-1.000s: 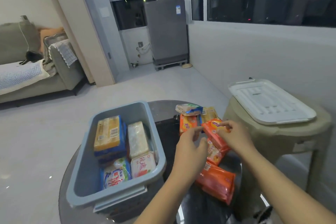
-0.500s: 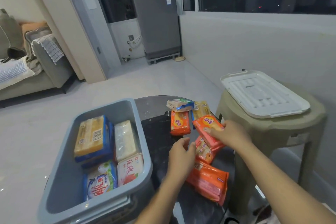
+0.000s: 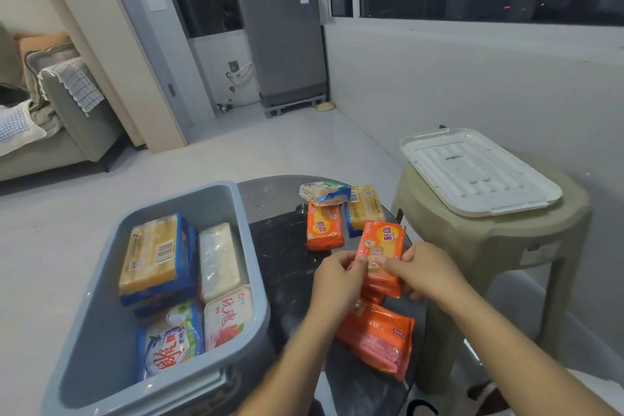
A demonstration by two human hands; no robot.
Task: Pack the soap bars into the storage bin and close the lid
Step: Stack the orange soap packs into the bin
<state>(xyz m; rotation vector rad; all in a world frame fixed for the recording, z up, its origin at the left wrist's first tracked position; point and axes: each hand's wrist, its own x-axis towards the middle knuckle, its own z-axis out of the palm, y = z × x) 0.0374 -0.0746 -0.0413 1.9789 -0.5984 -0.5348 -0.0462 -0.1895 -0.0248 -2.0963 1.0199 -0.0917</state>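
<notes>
An open grey-blue storage bin (image 3: 250, 246) stands on the left of a dark round table (image 3: 280, 246) and holds several wrapped soap bars (image 3: 155, 257). My left hand (image 3: 334, 284) and my right hand (image 3: 425, 270) both grip a stack of orange soap packs (image 3: 383, 246), raised a little above the table. A larger orange pack (image 3: 381, 338) lies beneath my hands. Further back lie another orange bar (image 3: 324, 226), a yellow bar (image 3: 366, 206) and a pale bar (image 3: 322, 192) resting on top of them. The white lid (image 3: 479, 172) lies on a beige stool.
The beige plastic stool (image 3: 489, 246) stands right beside the table on the right, close to a white wall. A grey appliance (image 3: 283, 37) stands at the back, and a sofa (image 3: 44, 132) is at far left. Pale tiled floor surrounds the table.
My left hand has moved up to join the right one on the orange soap packs, which are now gripped by both hands and lifted slightly. The camera has dipped and shifted.
</notes>
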